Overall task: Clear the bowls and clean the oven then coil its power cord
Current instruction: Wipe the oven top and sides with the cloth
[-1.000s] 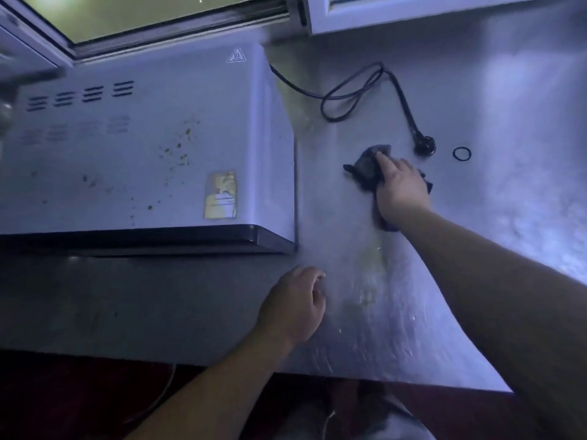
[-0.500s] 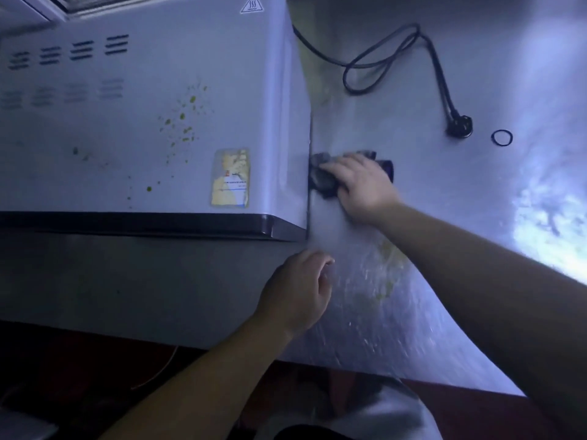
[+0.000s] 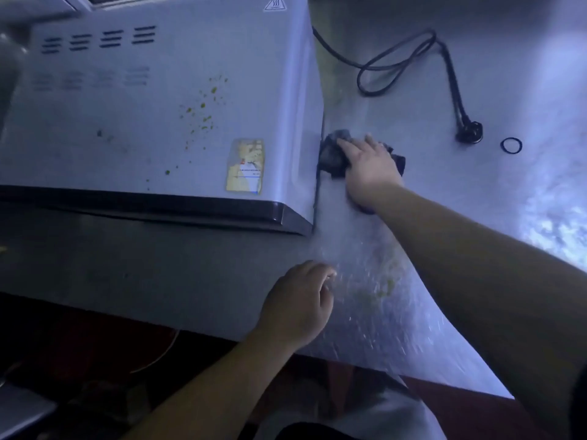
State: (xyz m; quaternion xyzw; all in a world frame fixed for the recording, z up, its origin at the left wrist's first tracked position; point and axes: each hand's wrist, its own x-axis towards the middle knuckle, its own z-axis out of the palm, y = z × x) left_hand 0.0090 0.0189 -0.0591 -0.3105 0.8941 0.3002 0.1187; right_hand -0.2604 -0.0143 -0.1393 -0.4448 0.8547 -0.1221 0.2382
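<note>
Right hand (image 3: 368, 166) presses dark cloth (image 3: 332, 152) against oven (image 3: 158, 106) side.

Tabletop (image 3: 476, 217) is looking like brushed stainless steel, picking up hazy glare at the right of the frame and wet-looking streaks plus greenish smears at lower centre. Oven (image 3: 158, 106) casing at upper left is looking like smooth painted metal, satin rather than shiny, and it's wearing green splatter specks and a glossy yellowish sticker (image 3: 245, 166); its front edge is showing as dark glossy trim. The rag (image 3: 332, 152) at centre is reading as dark, crumpled cloth, matt. Power cord (image 3: 409, 58) at upper right is looking like black rubbery plastic, and the little black ring (image 3: 511, 145) beside the plug is looking rubbery too.
</note>
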